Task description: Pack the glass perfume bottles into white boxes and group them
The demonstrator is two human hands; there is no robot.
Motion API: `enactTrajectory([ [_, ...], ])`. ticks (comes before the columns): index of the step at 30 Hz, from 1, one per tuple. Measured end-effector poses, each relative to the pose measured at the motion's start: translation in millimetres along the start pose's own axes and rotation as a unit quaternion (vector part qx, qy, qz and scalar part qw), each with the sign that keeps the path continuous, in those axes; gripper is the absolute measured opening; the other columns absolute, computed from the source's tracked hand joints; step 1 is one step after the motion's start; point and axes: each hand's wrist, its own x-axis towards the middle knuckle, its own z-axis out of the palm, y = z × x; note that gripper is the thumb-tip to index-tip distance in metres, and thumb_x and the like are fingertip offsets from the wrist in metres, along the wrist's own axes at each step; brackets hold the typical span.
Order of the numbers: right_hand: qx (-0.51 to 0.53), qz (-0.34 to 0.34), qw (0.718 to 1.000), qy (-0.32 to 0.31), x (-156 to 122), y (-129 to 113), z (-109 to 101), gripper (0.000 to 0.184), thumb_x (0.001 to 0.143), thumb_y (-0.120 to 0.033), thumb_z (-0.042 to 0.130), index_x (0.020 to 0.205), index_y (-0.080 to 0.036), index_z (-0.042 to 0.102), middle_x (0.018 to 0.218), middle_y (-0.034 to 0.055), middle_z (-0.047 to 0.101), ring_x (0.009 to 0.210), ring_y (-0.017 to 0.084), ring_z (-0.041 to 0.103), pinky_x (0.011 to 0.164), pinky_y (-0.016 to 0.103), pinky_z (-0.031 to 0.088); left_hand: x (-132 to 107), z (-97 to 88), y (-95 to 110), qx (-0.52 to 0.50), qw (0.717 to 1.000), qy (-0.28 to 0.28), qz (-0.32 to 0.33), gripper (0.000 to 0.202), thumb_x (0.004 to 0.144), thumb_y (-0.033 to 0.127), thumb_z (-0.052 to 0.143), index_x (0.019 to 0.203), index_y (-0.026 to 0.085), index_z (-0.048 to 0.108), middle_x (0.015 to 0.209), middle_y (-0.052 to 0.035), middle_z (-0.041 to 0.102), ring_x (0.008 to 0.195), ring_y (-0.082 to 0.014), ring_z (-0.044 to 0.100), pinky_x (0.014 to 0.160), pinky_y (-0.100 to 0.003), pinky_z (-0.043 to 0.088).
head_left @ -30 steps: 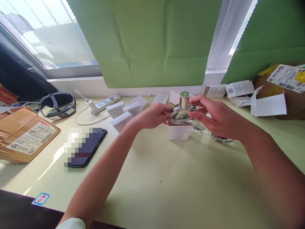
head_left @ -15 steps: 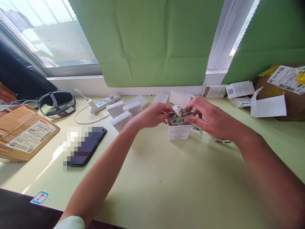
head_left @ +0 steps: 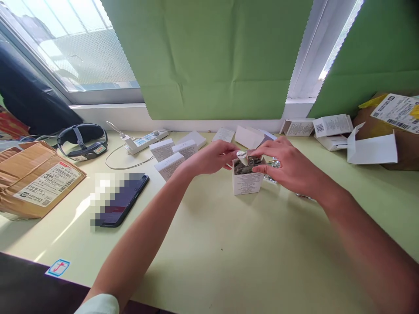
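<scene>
A small white printed box stands upright on the table with its top open. Silvery foil packets fill it to about the rim, and a shiny silver cylinder pokes up among them, tilted left. My left hand has its fingers closed at the box's left rim; the fingertips are partly hidden. On the other side, my right hand has its thumb at the front right corner and its fingers over the back of the opening. Loose foil packets lie beside and partly behind my right hand.
Several white boxes lie left of my hands, near a power strip with a cable. A phone, a head strap and a brown parcel are further left. Opened boxes and a carton stand at the right.
The foil packets and silver cylinder have sunk lower into the box, and the cylinder leans more to the left. My right hand has come down slightly. The view has shifted a little.
</scene>
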Motion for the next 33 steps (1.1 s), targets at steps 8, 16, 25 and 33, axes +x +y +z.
enactTrajectory([
  [8,0.051,0.15,0.987,-0.028,2.0,8.8,11.3,0.036,0.077,-0.055,0.07,0.107,-0.036,0.076,0.11,0.0064,0.049,0.1,0.029,0.057,0.083,0.05,0.052,-16.8,-16.7,18.1,0.13,0.984,0.099,0.07,0.024,0.093,0.038,0.053,0.106,0.02,0.062,0.105,-0.0065,0.063,0.092,-0.0144,0.059,0.074,-0.026,0.048],
  [16,0.182,0.159,0.967,-0.076,1.9,8.6,9.3,0.039,0.079,-0.051,0.07,0.114,-0.034,0.071,0.122,0.0031,0.067,0.11,0.028,0.06,0.09,0.048,0.051,-23.8,-12.0,25.5,0.316,0.943,0.036,0.091,0.02,0.095,0.031,0.053,0.11,0.023,0.064,0.096,-0.0032,0.061,0.081,-0.0137,0.055,0.069,-0.025,0.037],
  [25,0.16,0.094,0.972,-0.144,-3.1,8.3,1.7,0.048,0.089,-0.044,0.058,0.136,-0.043,0.048,0.134,0.0033,0.06,0.116,0.029,0.061,0.091,0.049,0.052,-14.1,-2.3,13.4,0.367,0.918,0.008,0.15,0.025,0.097,0.033,0.047,0.111,0.023,0.065,0.106,-0.0091,0.05,0.098,-0.0202,0.048,0.081,-0.03,0.041],
  [33,0.199,0.091,0.967,-0.135,-3.0,14.0,5.7,0.049,0.087,-0.047,0.061,0.131,-0.043,0.039,0.111,0.0019,0.067,0.108,0.027,0.064,0.088,0.048,0.054,-17.8,8.2,15.3,0.422,0.897,0.03,0.131,0.028,0.098,0.036,0.043,0.103,0.024,0.068,0.114,-0.0114,0.043,0.113,-0.0279,0.04,0.095,-0.043,0.039],
])
